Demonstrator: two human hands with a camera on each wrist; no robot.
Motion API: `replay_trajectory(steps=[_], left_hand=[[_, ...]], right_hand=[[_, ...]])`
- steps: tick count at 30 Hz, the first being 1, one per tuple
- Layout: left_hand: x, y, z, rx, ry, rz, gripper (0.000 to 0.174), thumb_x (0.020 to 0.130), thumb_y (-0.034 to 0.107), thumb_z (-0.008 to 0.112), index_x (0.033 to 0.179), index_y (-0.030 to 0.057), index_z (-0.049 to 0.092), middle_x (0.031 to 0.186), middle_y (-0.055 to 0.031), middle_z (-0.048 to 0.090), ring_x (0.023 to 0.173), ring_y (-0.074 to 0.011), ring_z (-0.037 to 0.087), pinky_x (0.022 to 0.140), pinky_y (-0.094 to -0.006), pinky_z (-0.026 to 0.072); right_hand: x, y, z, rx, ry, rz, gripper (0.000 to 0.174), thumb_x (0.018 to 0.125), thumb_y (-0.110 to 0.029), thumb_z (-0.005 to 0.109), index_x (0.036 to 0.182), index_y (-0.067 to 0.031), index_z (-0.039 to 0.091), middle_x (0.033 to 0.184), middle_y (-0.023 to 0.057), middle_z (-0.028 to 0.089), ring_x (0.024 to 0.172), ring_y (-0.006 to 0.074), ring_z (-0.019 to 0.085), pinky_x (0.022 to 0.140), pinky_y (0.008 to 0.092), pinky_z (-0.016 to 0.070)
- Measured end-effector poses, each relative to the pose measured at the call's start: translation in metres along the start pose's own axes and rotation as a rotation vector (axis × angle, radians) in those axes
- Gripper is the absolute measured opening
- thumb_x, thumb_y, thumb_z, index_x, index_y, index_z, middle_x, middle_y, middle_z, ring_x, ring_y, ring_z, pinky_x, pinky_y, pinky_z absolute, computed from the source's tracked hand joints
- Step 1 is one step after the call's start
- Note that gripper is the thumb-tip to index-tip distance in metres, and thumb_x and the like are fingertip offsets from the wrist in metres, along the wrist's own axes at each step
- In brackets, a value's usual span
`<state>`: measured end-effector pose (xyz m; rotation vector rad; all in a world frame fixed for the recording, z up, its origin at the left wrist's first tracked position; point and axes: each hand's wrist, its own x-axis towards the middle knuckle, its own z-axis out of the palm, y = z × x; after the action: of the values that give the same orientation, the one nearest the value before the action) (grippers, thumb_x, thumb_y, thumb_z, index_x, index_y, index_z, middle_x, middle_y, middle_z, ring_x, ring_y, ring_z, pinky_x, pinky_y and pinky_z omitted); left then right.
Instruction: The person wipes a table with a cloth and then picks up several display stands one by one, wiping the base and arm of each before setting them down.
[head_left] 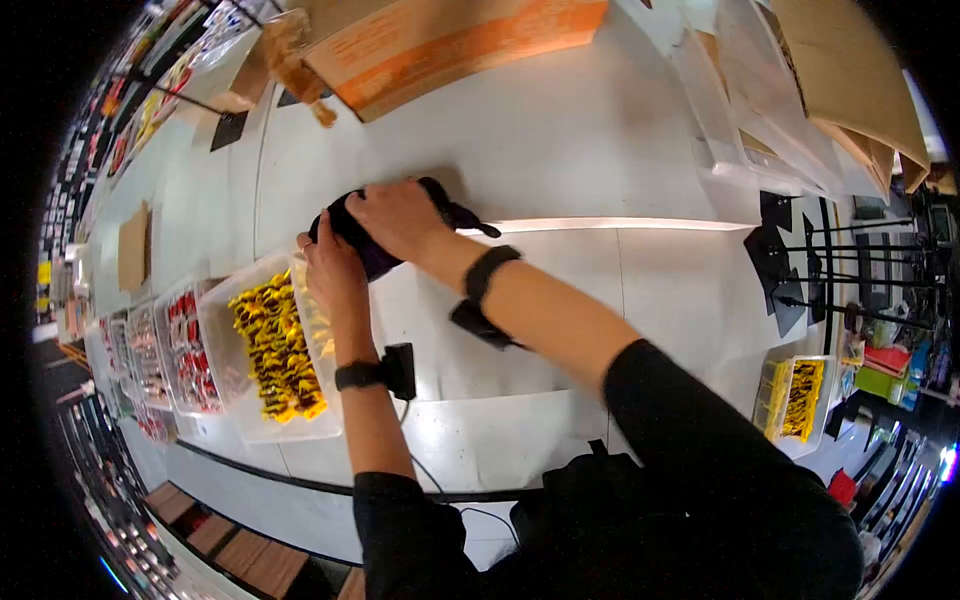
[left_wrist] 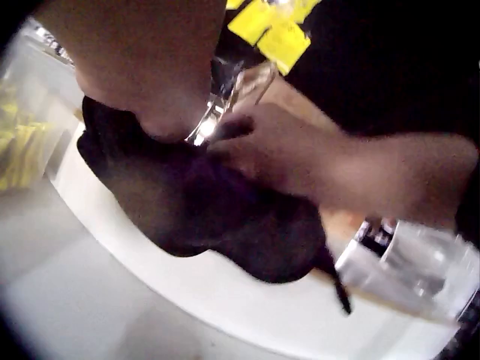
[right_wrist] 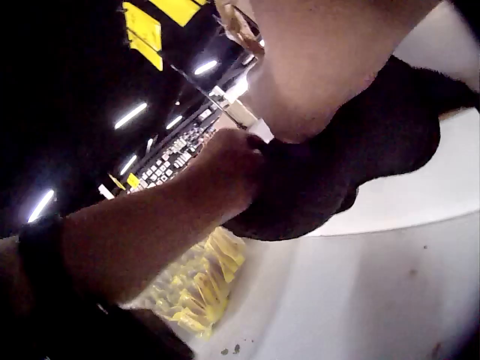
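Cloth (head_left: 378,262): dark, bunched, in both your hands over the white table (head_left: 530,340)
Left hand (head_left: 335,272): your fingers nearly closed, gripping its left end
Right hand (head_left: 400,218): your fingers curled onto its top
Tub (head_left: 225,370): yellow packets (head_left: 280,350), beside your left forearm

No readable text

Orange print on the far box (head_left: 455,62) is too faint and blurred to read. Any lettering on the yellow packets (head_left: 279,345) at left, or on the yellow tags (left_wrist: 283,46), is too small or blurred to make out.
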<state>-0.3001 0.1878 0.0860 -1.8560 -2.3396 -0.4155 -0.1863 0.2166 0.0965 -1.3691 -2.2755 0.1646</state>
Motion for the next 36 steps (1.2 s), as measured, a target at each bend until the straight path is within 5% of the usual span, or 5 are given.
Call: replay_trajectory(steps=[13,17,19,25,36], left_hand=[[-0.104,0.256,0.014,-0.686,-0.295,0.338,0.017,0.085,0.011,0.045,0.097,-0.0001,0.045,0.091,-0.0211,0.058,0.076,-0.0388,0.059,0.064,-0.0458,0.0495],[-0.107,0.257,0.037,-0.647,0.0,0.569,0.017,0.086,0.011,0.042,0.096,-0.0003,0.05,0.089,-0.0184,0.058,0.077,-0.0379,0.059,0.062,-0.0452,0.0496],[-0.08,0.204,0.004,-0.518,-0.358,0.321,0.022,0.093,0.02,0.037,0.103,0.0096,0.054,0.089,-0.0162,0.059,0.074,-0.0348,0.061,0.056,-0.0463,0.0486],[-0.012,0.045,0.045,-0.211,-0.068,0.191,0.041,0.086,0.024,0.05,0.127,0.0246,0.047,0.1,-0.0125,0.057,0.084,-0.0286,0.062,0.064,-0.0403,0.05],[0.007,0.229,0.047,-0.004,-0.114,0.562,0.025,0.088,0.019,0.045,0.111,0.013,0.05,0.111,-0.0143,0.051,0.092,-0.0315,0.059,0.068,-0.0416,0.0513]], right_hand=[[-0.199,0.15,-0.113,-0.126,0.302,0.474,0.031,0.076,-0.008,0.052,0.105,-0.0137,0.06,0.074,0.0116,0.058,0.062,0.0316,0.059,0.055,0.043,0.047],[-0.188,0.153,-0.106,-0.278,0.226,0.421,0.024,0.078,-0.012,0.051,0.101,-0.011,0.061,0.073,0.0105,0.06,0.063,0.0304,0.06,0.055,0.0414,0.0479],[-0.17,0.133,-0.09,-0.161,0.223,0.372,0.016,0.08,-0.015,0.05,0.091,-0.0089,0.06,0.071,0.0107,0.061,0.061,0.0307,0.061,0.054,0.0422,0.0482],[-0.052,0.042,-0.015,-0.135,0.026,0.173,0.011,0.077,-0.014,0.052,0.08,-0.0055,0.058,0.072,0.0098,0.062,0.067,0.0222,0.064,0.051,0.0358,0.0495],[-0.103,0.166,-0.074,0.009,0.157,0.528,0.014,0.077,-0.011,0.051,0.089,-0.0055,0.056,0.077,0.0139,0.062,0.068,0.0319,0.062,0.059,0.0433,0.0487]])
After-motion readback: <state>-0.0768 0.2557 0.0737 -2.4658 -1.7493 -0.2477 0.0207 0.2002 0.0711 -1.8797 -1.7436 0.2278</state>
